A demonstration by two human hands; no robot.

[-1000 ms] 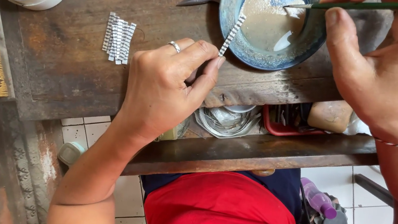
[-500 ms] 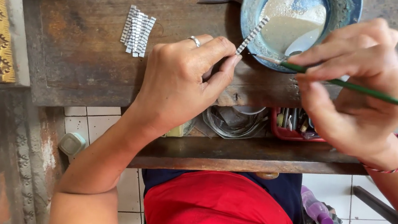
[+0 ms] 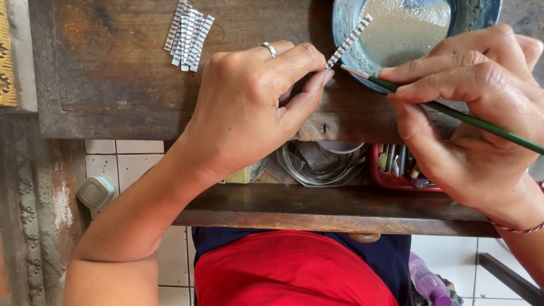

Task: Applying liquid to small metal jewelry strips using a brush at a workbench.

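The left hand (image 3: 250, 109) is pinching the lower end of a thin silver strip (image 3: 349, 41), which is slanting over the near rim of the blue bowl (image 3: 344, 16). The right hand (image 3: 476, 123) is closing its grip around a green brush (image 3: 496, 131) beside that bowl. The strip is looking light, bendable and small: pinch its end only.

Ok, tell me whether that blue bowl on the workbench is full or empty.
Partly full. The blue bowl holds a pale, grainy liquid across its bottom, while its upper inner wall shows bare blue.
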